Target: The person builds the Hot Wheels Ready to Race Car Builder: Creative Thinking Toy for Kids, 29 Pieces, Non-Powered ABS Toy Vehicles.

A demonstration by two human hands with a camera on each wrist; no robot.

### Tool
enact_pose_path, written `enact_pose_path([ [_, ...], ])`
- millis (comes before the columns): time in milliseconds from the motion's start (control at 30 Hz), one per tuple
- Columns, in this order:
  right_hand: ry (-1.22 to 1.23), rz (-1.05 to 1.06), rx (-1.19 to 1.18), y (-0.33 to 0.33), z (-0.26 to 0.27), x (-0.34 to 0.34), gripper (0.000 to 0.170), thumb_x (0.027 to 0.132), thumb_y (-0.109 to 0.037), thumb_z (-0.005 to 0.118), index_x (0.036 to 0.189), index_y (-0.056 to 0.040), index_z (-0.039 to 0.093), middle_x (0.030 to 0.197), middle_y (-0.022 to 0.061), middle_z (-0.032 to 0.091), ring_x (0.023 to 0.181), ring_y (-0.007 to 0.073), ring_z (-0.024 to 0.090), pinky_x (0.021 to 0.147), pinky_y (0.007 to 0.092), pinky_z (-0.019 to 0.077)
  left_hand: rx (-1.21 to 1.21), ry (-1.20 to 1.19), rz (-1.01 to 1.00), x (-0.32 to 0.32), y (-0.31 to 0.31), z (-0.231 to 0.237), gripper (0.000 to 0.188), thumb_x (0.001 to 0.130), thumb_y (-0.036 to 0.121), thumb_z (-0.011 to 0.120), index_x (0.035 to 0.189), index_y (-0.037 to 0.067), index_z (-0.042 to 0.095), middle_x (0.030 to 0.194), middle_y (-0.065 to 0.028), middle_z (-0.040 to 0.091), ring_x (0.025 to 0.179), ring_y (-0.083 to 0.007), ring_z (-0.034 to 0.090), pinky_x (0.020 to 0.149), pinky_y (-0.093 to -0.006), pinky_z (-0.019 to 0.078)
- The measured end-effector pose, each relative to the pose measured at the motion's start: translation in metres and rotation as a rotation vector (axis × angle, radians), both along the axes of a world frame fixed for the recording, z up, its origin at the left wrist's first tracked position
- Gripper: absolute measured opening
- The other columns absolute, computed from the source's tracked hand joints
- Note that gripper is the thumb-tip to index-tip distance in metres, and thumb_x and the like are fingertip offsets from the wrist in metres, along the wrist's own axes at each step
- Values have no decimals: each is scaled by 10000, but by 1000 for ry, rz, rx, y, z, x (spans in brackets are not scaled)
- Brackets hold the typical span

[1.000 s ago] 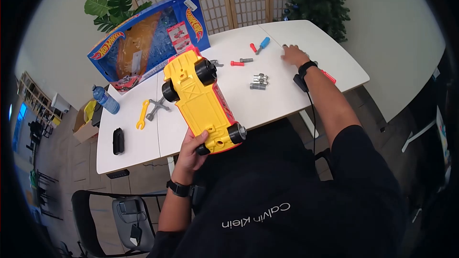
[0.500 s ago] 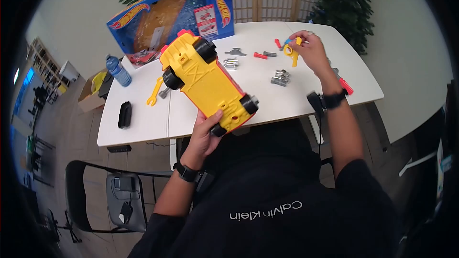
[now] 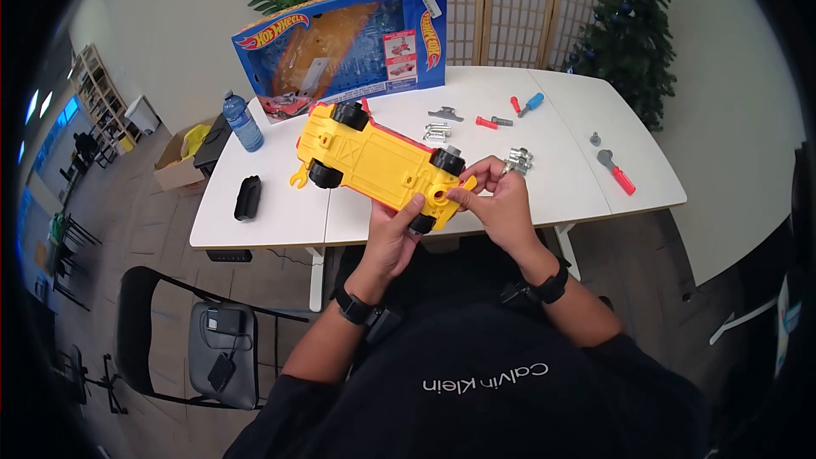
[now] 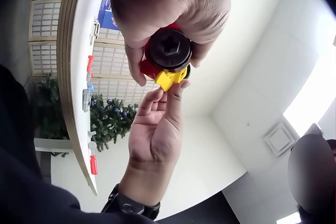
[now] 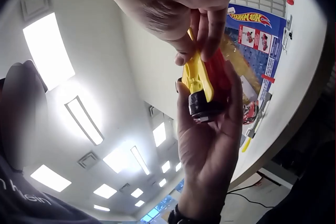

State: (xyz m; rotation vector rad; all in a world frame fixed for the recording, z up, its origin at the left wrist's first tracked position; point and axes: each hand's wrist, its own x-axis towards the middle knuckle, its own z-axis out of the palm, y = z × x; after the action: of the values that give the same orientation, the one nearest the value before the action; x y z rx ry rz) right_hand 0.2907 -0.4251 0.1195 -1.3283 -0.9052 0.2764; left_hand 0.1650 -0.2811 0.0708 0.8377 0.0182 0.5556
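Note:
A toy car (image 3: 361, 166) is held above the table's front edge, its yellow underside with black wheels facing up. My left hand (image 3: 393, 238) grips its near end, with the thumb across the underside. At that same end my right hand (image 3: 503, 211) pinches a small yellow plastic part (image 3: 467, 184) between thumb and fingers. Seen from the left wrist, the yellow part (image 4: 170, 80) sits right beside a black wheel (image 4: 169, 49), under the left palm. In the right wrist view, the right fingertips overlap the car's yellow end, and the left hand (image 5: 205, 153) cups the body from below.
On the white table (image 3: 378, 225) stand a blue Hot Wheels box (image 3: 336, 47) and a water bottle (image 3: 243, 123). A black case (image 3: 247, 198) lies left. Toward the right are silver pieces (image 3: 518, 160), a red bolt (image 3: 486, 122), a blue-handled tool (image 3: 533, 102) and a red-handled wrench (image 3: 623, 180).
My right hand reached to the table's right side, picked up the yellow part, and brought it to the car. The car, still in my left hand, has turned to lie more sideways.

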Motion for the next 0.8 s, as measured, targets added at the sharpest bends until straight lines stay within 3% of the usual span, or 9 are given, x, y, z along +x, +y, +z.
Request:
enact_pose_path([
  [67, -73, -80, -68, 2, -2, -2, 360, 861, -80, 895, 1049, -1, 597, 784, 40, 632, 691, 50, 652, 564, 225, 595, 57, -6, 29, 1, 0, -1, 588, 1005, 63, 711, 1518, 68, 424, 1456, -118, 598, 1316, -245, 633, 1092, -433, 555],
  [267, -101, -131, -53, 9, -18, 1, 590, 832, -170, 934, 1137, -43, 445, 762, 11, 528, 612, 47, 554, 510, 233, 522, 74, 25, 57, 2, 4, -11, 623, 909, -68, 742, 1454, 43, 463, 1356, -123, 651, 1242, -237, 675, 1066, -406, 563],
  [433, -224, 27, -224, -2, -7, 24, 457, 940, -207, 848, 1146, -81, 460, 828, -7, 542, 693, 41, 576, 497, 224, 491, 50, 66, 42, 6, -3, -2, 606, 905, -54, 734, 1439, -7, 449, 1308, -162, 666, 1122, -275, 730, 940, -467, 655],
  [533, -395, -217, -289, -18, 4, 108, 259, 1060, -288, 698, 971, -54, 634, 776, 4, 596, 674, 61, 562, 625, 289, 506, 98, 103, 77, 8, -4, -4, 584, 913, -29, 704, 1442, -4, 460, 1318, -171, 656, 1148, -293, 717, 944, -507, 657],
  [567, -482, -409, -499, -32, 22, 142, 280, 1030, -315, 731, 989, -45, 669, 784, 37, 626, 684, 113, 589, 643, 309, 519, 68, 111, 98, 7, -4, -3, 597, 901, -63, 711, 1434, -8, 447, 1297, -183, 662, 1114, -299, 732, 912, -493, 673],
  [600, -649, -611, -495, -41, 25, 186, 311, 953, -340, 787, 1025, -59, 675, 863, 149, 715, 815, 326, 701, 724, 430, 560, 83, 115, 92, 7, -3, -2, 582, 906, -58, 699, 1432, -15, 453, 1294, -182, 662, 1115, -300, 733, 910, -489, 674],
  [633, -858, -767, -576, -57, 25, 232, 329, 926, -337, 796, 1080, -63, 697, 972, 162, 738, 976, 368, 718, 810, 494, 584, 75, 119, 89, 6, -3, -4, 582, 906, -58, 699, 1432, -15, 453, 1294, -182, 662, 1115, -300, 733, 910, -489, 674],
  [700, -1096, -1018, -833, -89, 14, 303, 351, 896, -293, 808, 1160, -80, 720, 1062, 150, 743, 1085, 379, 701, 876, 516, 591, 84, 131, 83, 8, -2, -3, 566, 914, -42, 696, 1430, -25, 463, 1307, -184, 658, 1119, -296, 733, 911, -481, 674],
  [800, -1021, -959, -1159, -118, 4, 345, 401, 859, -264, 826, 1216, -104, 735, 1142, 147, 750, 1147, 382, 695, 933, 516, 591, 79, 126, 80, 9, -1, -5, 549, 918, -38, 683, 1426, -34, 472, 1301, -186, 665, 1121, -293, 734, 904, -479, 675],
])
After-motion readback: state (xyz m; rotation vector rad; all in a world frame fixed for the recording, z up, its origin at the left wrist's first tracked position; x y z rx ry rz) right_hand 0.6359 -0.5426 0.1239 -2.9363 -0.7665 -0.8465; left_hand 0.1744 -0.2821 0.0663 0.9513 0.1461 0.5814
